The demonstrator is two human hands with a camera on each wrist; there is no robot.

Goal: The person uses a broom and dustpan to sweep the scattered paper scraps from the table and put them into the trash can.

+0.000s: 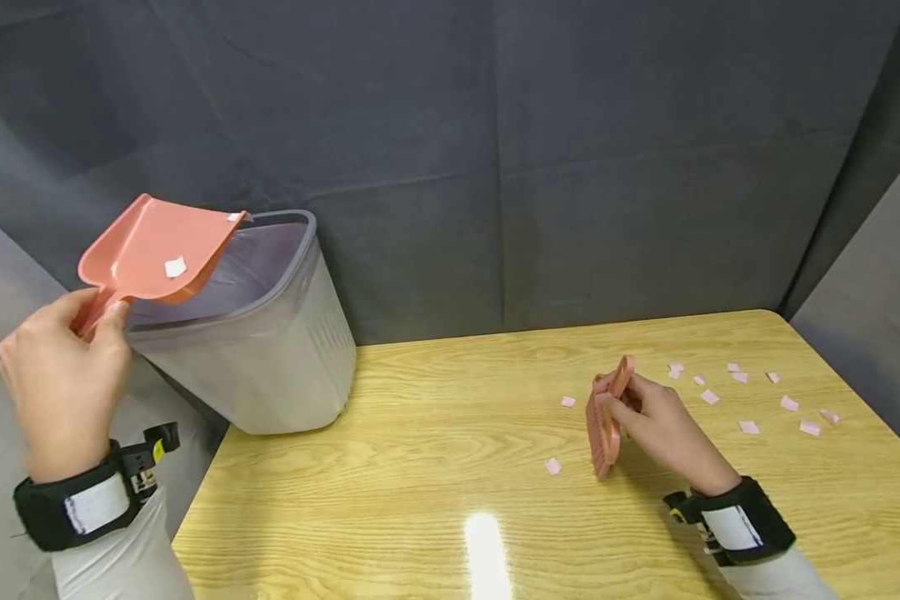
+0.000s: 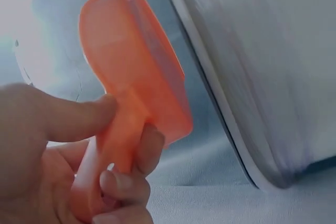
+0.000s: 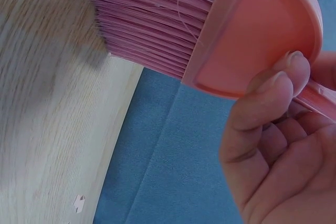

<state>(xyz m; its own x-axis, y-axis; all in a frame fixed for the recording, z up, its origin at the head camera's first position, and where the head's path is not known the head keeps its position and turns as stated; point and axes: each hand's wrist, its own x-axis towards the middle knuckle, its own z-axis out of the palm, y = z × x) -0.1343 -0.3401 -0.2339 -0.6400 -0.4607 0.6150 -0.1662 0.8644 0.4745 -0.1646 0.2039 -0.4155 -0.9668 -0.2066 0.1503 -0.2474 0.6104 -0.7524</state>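
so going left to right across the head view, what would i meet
Left hand, orange dustpan, bin, two loose paper scraps on the table, brush, right hand, and last the rightmost paper scrap.

Pale sleeves [image 1: 123, 557] meet black wristbands [image 1: 42, 518], each bearing a white rectangular patch [image 1: 96, 502]. Small black mounts [image 1: 165, 434] with yellow marks [image 1: 157, 451] jut from both wristbands.

A yellow wood-grained worktop [image 1: 390, 500] with a rounded far right corner bears small pale scraps [image 1: 748, 427], loosely scattered toward that corner. Two more scraps [image 1: 553, 467] lie apart, near its middle. A bin [image 1: 300, 375] hides its far left corner.
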